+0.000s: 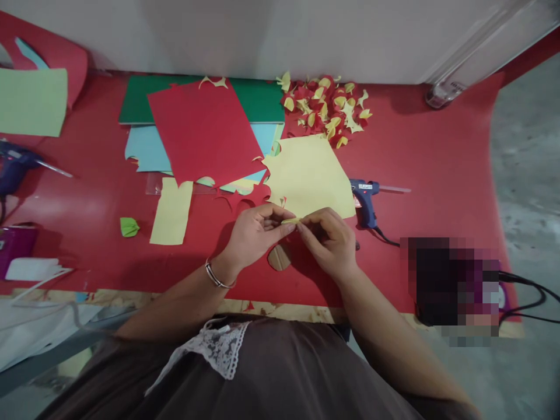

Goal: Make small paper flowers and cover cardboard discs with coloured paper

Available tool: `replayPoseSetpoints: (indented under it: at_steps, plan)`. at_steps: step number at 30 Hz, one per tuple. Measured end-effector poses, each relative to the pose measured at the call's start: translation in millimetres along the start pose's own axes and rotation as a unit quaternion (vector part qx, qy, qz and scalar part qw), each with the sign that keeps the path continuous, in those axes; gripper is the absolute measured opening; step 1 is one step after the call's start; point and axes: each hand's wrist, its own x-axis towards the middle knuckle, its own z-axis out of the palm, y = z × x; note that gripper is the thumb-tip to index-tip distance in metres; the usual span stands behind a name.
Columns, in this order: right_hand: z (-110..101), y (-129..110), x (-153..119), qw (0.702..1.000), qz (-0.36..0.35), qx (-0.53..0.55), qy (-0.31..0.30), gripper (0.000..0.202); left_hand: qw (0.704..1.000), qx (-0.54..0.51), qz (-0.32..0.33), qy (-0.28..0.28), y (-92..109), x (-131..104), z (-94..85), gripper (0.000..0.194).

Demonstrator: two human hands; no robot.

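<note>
Between the fingertips of both hands is a small yellow paper piece [290, 221]. My left hand [262, 230] pinches its left end, and my right hand [330, 239] pinches its right end, so the fingertips nearly meet. Just below them a round brown cardboard disc [279, 258] lies on the red table [437, 146]. A large yellow sheet [310, 175] with cut-out edges lies right behind the hands. Red paper scraps [249, 197] are near my left hand. Farther back sits a pile of red and yellow paper pieces [326, 105].
A blue glue gun [366, 204] with a cord lies right of my right hand; another glue gun [17, 163] is far left. Red sheet [207, 131], yellow strip [171, 211], green scrap [129, 227], white adapter [32, 269] and a jar [444, 94] are around. A blurred dark object [450, 286] stands right.
</note>
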Motion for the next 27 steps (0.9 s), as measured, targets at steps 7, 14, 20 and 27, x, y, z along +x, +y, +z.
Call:
replayPoseSetpoints:
  at_steps: [7,14,20,27]
  plan:
    - [-1.0,1.0,-0.4,1.000,0.018,0.004,-0.001,0.013,0.999,-0.027,-0.029,0.006,0.9,1.0,1.0,0.040]
    - [-2.3,1.8,-0.8,0.999,0.044,0.016,-0.010,0.008,0.999,-0.028,-0.023,0.013,-1.9,1.9,1.2,0.040]
    - [-3.1,-0.8,0.2,0.997,0.064,0.043,-0.021,0.012,1.000,-0.023,0.013,0.008,-4.3,3.1,1.5,0.031]
    - [-3.6,-2.8,0.9,0.993,0.091,0.069,-0.034,0.012,0.998,0.049,0.037,0.024,-1.9,4.0,-0.9,0.030]
